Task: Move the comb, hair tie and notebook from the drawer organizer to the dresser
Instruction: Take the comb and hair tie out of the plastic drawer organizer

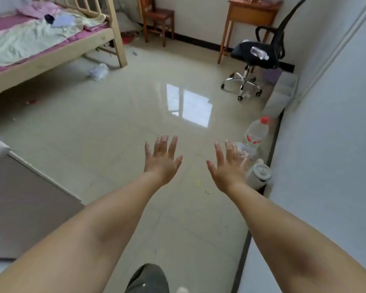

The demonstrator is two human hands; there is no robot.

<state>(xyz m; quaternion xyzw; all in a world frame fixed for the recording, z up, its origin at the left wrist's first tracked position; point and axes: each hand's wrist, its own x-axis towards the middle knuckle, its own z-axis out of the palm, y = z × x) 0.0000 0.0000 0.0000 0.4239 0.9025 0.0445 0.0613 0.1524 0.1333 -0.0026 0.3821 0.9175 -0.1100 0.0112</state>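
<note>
Hands out front, empty: left hand [163, 163] and right hand [228, 166] both spread flat, fingers [172, 144] released, palms down over bare floor [114, 134]. Comb, hair tie, notebook, drawer organizer: none in view, so no heading or long axis readable. Grey cabinet [19, 187] at lower left possibly the dresser; cannot confirm. Best next step, as a judgement: turn to find the organizer first, then pinch the comb mid-length along its long side.
</note>
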